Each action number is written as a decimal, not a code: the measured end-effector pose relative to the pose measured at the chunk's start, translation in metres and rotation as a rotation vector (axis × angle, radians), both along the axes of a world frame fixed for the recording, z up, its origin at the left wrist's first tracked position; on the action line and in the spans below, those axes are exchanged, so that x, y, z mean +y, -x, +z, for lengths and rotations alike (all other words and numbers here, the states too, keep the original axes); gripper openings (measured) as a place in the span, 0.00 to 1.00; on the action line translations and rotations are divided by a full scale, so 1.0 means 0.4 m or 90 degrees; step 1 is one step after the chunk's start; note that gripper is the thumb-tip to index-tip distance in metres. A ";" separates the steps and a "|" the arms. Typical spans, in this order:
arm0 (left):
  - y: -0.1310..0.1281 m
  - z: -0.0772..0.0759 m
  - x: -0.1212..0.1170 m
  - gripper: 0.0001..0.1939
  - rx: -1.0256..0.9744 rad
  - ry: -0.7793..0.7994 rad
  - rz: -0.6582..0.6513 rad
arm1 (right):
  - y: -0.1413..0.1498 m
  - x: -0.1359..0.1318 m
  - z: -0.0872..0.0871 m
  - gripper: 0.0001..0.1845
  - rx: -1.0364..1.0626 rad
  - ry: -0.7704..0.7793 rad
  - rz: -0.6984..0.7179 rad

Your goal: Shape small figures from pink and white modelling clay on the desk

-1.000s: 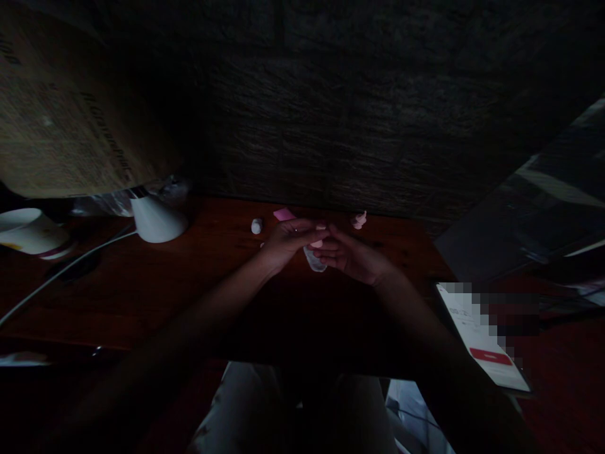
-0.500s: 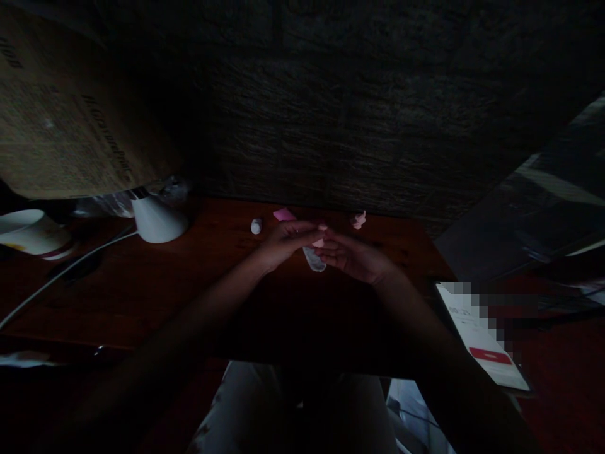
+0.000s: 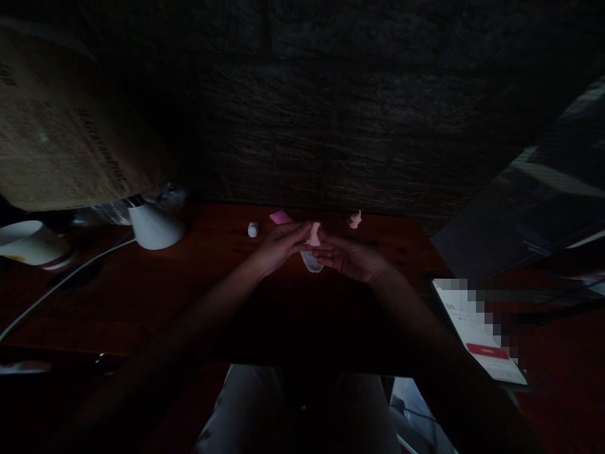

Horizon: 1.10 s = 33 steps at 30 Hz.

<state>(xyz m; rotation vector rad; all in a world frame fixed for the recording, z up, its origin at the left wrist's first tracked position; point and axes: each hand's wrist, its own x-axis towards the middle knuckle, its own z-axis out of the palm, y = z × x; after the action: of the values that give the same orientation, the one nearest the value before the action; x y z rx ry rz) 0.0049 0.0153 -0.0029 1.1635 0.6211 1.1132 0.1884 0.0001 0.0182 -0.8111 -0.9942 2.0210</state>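
Note:
Between my two hands, above the wooden table (image 3: 203,277), is a small pale pink piece that looks like modelling clay (image 3: 314,234). The fingers of my left hand (image 3: 283,244) pinch it from the left. My right hand (image 3: 348,255) holds it from the right, fingers curled beneath. Under the hands lies a translucent whitish piece (image 3: 312,261), partly covered by them. Behind my left hand is a bright pink flat piece (image 3: 280,217), with a small white lump (image 3: 253,229) to its left. Another pale pink shaped lump (image 3: 354,219) sits behind my right hand.
On the left stand a white lamp-like cone base (image 3: 155,227) with a cable, a paper cup (image 3: 33,243) and a large brown printed paper (image 3: 70,132). A lit phone or tablet (image 3: 477,334) lies at the right edge. A dark brick wall (image 3: 321,126) rises behind the table.
The pink clay piece shows more plainly now, standing up between my fingertips, where fingers covered much of it before. My hands have parted slightly. The view has shifted a little.

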 end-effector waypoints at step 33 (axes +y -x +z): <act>-0.013 0.010 -0.021 0.15 0.038 -0.028 0.039 | 0.016 0.001 -0.013 0.13 0.008 -0.045 -0.069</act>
<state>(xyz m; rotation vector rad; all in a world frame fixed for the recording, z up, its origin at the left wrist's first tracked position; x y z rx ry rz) 0.0099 0.0068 0.0011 1.2262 0.6846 1.1522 0.1822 0.0004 0.0129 -0.7969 -0.9874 1.8865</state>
